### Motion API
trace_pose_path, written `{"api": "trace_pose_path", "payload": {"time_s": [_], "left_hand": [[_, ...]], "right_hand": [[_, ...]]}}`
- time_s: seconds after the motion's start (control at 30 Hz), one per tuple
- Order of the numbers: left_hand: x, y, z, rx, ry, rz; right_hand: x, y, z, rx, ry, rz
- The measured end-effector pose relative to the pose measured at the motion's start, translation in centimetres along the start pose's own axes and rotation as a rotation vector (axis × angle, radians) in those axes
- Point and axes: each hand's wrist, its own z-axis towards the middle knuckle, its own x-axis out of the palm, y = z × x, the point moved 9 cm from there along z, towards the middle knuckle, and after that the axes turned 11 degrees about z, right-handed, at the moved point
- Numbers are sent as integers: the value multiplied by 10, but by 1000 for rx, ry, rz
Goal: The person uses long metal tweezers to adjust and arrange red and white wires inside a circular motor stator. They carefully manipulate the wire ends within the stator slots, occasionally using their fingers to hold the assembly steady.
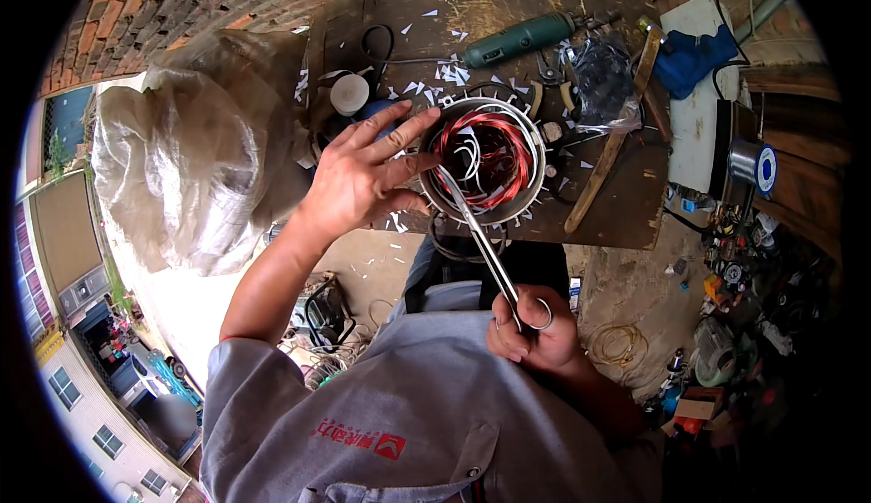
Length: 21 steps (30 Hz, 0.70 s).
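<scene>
A round motor stator (539, 176) with a finned metal housing lies on the near part of the worktable. Red copper windings (523, 154) line its inside, and curved white sleeves (474, 151) show in the middle. My left hand (363, 172) rests at the stator's left rim, fingers spread, the fingertips touching the edge and the windings. In my right hand (540, 326), held low near my body, are the ring handles of long metal forceps (485, 244). Their shanks slant up and left, and the tips reach inside the left rim beside my left fingers.
Several white paper scraps (451, 74) litter the worktable (363, 13). Behind the stator lies a green power tool (519, 40). To its right are a plastic bag (606, 81) and a wooden stick (599, 181). A large translucent sheet (200, 149) bulges at the left; a solder spool (753, 167) stands far right.
</scene>
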Motion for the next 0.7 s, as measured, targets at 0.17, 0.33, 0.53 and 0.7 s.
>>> {"api": "trace_pose_path", "payload": {"time_s": [0.17, 0.33, 0.53, 0.7], "left_hand": [[3, 4, 5, -5, 25, 15], [1, 5, 7, 6, 16, -6], [1, 5, 6, 41, 12, -21], [5, 7, 6, 50, 8, -38]], "right_hand": [[-6, -3, -1, -14, 5, 40], [-7, -4, 2, -22, -12, 26], [-5, -7, 3, -39, -59, -18], [-2, -10, 3, -59, -74, -23]]}}
